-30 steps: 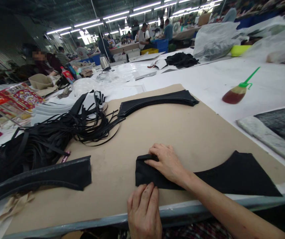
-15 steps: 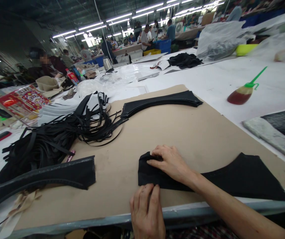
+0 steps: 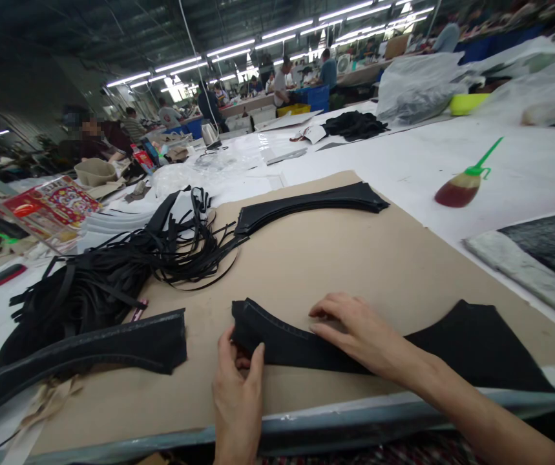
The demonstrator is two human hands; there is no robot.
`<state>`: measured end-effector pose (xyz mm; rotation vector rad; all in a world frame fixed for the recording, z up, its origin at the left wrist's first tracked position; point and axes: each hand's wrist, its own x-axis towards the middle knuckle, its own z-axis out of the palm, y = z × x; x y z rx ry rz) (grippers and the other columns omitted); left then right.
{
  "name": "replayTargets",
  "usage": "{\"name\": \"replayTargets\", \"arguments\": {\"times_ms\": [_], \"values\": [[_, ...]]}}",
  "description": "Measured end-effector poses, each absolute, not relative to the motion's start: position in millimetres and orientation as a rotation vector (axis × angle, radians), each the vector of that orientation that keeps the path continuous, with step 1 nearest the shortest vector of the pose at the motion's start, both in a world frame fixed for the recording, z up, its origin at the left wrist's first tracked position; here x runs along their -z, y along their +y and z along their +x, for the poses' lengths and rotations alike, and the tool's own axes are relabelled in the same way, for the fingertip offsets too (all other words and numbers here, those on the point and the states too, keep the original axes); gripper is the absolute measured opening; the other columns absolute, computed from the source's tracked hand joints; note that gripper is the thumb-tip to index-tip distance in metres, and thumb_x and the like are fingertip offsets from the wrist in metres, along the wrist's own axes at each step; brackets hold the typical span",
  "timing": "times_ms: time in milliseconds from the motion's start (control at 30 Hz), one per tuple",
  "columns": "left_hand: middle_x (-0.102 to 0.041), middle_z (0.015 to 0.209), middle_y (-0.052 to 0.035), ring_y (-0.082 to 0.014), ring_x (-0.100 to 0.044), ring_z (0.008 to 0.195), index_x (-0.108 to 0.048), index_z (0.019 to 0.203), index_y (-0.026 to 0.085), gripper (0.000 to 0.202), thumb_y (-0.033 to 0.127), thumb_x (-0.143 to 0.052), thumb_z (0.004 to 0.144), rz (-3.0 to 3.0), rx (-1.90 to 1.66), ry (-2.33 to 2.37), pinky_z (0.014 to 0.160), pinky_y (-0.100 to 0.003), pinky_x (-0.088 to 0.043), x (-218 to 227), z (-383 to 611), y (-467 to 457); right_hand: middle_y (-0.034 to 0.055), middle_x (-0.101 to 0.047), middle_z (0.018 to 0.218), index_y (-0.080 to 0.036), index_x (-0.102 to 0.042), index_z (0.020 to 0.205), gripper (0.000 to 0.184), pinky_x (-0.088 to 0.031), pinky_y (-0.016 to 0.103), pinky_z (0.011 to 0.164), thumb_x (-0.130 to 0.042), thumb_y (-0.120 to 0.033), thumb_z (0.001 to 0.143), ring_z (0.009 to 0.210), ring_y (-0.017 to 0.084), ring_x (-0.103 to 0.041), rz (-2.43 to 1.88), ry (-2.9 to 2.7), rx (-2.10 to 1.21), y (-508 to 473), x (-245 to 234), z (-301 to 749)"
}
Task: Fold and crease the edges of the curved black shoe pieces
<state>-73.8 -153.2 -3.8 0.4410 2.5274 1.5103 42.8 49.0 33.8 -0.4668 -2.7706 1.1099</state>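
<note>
A long black fabric piece (image 3: 287,349) with a curved upper edge lies along the front of a tan board (image 3: 393,258). Its left end is between the thumb and fingers of my left hand (image 3: 239,394), thumb on top. My right hand (image 3: 359,332) rests across the middle of the piece, fingers curled at the curved edge. Its thumb and forefinger are at this edge; what lies under the palm is hidden. A narrow turned-over strip shows along the curve between my hands. To the left lies another black fabric piece (image 3: 93,342), curved and edged with stitching or glue.
A stack of black curved pieces (image 3: 311,205) lies at the board's back. Tangled black strips (image 3: 93,284) heap up at left. A glue bottle (image 3: 459,188) with a green spout stands tilted at right. Plastic bags (image 3: 417,90) lie further back; people work beyond.
My left hand has moved left and up from the front edge to the piece's left end. My right hand has shifted right along the curve. The left end now lies flatter and extends further left.
</note>
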Motion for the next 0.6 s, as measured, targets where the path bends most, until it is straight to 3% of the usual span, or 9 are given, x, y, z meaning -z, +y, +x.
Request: {"name": "replayTargets", "arguments": {"times_ms": [167,333,433,600], "values": [[-0.069,0.074,-0.0040,-0.0209,-0.068,0.066,-0.052,0.117,0.016,0.067,0.049,-0.077,0.064,0.231,-1.741,2.264,0.058,-0.028,-0.055,-5.9,-84.6,-145.3,0.0021,-0.062,0.104,-0.024,-0.065,0.098,0.014,-0.035,0.034,0.083,-0.065,-0.022,0.085,0.095,0.019,-0.055,-0.557,-2.876,-0.873,51.3,-28.5,73.8],[-0.060,0.057,0.0048,-0.0176,-0.063,0.048,-0.052,0.115,0.013,0.079,0.047,-0.082,0.050,0.109,-1.711,2.171,0.047,-0.026,-0.055,-11.5,-93.2,-142.3,0.0002,-0.061,0.096,-0.022,-0.062,0.095,0.015,-0.032,0.036,0.082,-0.068,-0.018,0.081,0.092,0.019,-0.054,-0.577,-2.908,-0.778,42.7,-30.9,74.0],[-0.057,0.054,0.0070,-0.0167,-0.063,0.048,-0.051,0.118,0.013,0.080,0.043,-0.083,0.051,0.059,-1.733,2.125,0.050,-0.024,-0.057,-11.6,-92.2,-145.3,-0.0002,-0.061,0.092,-0.022,-0.061,0.091,0.011,-0.031,0.036,0.082,-0.067,-0.018,0.082,0.089,0.019,-0.053,-0.596,-2.908,-0.801,41.0,-29.5,72.2],[-0.055,0.054,0.0083,-0.0153,-0.067,0.055,-0.052,0.118,0.014,0.066,0.033,-0.081,0.062,-0.033,-1.793,2.041,0.060,-0.021,-0.058,-13.4,-86.8,-151.0,0.0011,-0.061,0.088,-0.021,-0.061,0.082,0.004,-0.031,0.034,0.079,-0.065,-0.018,0.081,0.086,0.019,-0.053,-0.614,-2.928,-0.869,43.4,-28.3,71.7]]}}
